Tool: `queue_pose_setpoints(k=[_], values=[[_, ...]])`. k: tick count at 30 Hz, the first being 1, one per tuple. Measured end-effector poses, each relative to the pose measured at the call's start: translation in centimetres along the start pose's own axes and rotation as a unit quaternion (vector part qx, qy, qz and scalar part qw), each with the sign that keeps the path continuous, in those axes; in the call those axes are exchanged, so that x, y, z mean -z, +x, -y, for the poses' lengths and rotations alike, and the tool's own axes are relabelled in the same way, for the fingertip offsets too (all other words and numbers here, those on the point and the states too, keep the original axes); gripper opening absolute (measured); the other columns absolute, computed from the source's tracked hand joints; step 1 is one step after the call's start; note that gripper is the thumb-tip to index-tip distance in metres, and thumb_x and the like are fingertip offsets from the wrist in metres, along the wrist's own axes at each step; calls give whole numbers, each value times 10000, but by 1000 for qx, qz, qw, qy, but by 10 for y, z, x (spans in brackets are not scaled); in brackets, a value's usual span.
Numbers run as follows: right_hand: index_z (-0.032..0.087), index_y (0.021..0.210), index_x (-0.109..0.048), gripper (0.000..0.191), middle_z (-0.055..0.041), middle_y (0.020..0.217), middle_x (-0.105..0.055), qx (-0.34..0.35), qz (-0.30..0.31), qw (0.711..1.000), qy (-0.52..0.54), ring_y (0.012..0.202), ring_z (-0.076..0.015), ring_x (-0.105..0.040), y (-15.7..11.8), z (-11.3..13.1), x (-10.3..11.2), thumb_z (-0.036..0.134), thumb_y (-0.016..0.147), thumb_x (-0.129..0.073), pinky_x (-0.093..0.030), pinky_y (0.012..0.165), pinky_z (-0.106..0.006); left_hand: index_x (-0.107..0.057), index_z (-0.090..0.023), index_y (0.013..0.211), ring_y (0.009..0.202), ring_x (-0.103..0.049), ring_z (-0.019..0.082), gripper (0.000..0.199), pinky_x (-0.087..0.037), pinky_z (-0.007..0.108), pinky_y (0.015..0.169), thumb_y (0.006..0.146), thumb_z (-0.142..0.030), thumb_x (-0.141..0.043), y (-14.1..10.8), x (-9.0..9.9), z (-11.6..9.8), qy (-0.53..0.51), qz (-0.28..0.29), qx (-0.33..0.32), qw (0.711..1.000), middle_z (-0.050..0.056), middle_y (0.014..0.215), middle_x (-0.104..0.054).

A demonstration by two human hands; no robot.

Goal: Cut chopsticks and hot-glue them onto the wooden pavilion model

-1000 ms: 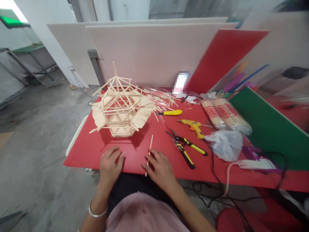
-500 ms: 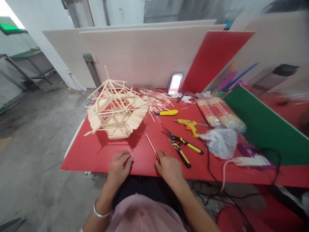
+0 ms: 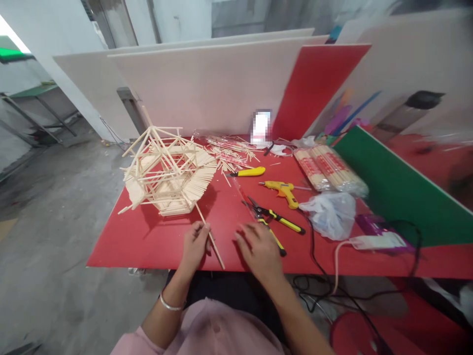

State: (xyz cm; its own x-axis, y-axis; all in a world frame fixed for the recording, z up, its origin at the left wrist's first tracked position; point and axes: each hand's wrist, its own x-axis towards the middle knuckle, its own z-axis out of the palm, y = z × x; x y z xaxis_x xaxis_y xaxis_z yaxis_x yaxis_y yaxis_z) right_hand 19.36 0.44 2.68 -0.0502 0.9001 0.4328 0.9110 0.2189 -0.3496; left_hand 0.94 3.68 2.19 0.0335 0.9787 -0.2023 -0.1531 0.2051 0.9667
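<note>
Head view: a single thin stick point(image 3: 218, 254) is in the left hand point(image 3: 195, 245), and the step in hand looks like handling this one piece beside the stick model point(image 3: 172, 185). The left thumb and fingers pinch it partway along its length. It slants over the red table point(image 3: 162, 249), its near end pointing toward the person and its far end close to the model's lower right edge; whether that end touches the model, I cannot tell.

The right hand point(image 3: 261, 251) has its fingers loosely curled and a little apart, with nothing seen in them. It is beside the yellow-and-black pliers point(image 3: 288, 223) and overlaps one handle in the view, so contact there is unclear.

The model stands upright at the left of the table, touched by neither hand. Behind the pliers lie a glue gun point(image 3: 281, 191) and a knife point(image 3: 252, 171), with loose sticks point(image 3: 236, 152) farther back.

In my judgement, the next move calls for a steady left pinch, with the stick's far end kept from knocking the model's thin bars.
</note>
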Motion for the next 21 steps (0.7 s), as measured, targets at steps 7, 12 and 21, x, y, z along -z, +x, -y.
queue_pose_setpoints(k=[7, 12, 21], values=[[214, 1236, -662, 348, -151, 1373, -582, -27, 13, 985, -172, 1254, -369, -511, 6, -57, -9, 285, 961, -461, -429, 946, -566, -548, -174, 667, 349, -461, 87, 495, -366, 199, 370, 692, -652, -675, -5, -1, -4, 50, 15, 34, 998, -49, 431, -509], [146, 1115, -706, 331, -116, 1177, -715, -32, -44, 992, -118, 1160, -287, -615, 10, -62, -16, 221, 965, -421, -459, 966, -480, -558, -174, 664, 383, -493, 97, 484, -396, 212, 403, 701, -645, -666, -8, 0, -6, 72, 11, 21, 997, -41, 453, -519], [259, 951, -756, 355, -42, 937, -773, -50, 95, 994, 33, 843, -211, -729, -48, -79, 61, 452, 949, -458, -565, 769, -305, -568, -166, 677, 438, -519, 102, 460, -427, 218, 448, 720, -613, -668, -4, 13, -15, 78, 11, -6, 997, -26, 505, -552]])
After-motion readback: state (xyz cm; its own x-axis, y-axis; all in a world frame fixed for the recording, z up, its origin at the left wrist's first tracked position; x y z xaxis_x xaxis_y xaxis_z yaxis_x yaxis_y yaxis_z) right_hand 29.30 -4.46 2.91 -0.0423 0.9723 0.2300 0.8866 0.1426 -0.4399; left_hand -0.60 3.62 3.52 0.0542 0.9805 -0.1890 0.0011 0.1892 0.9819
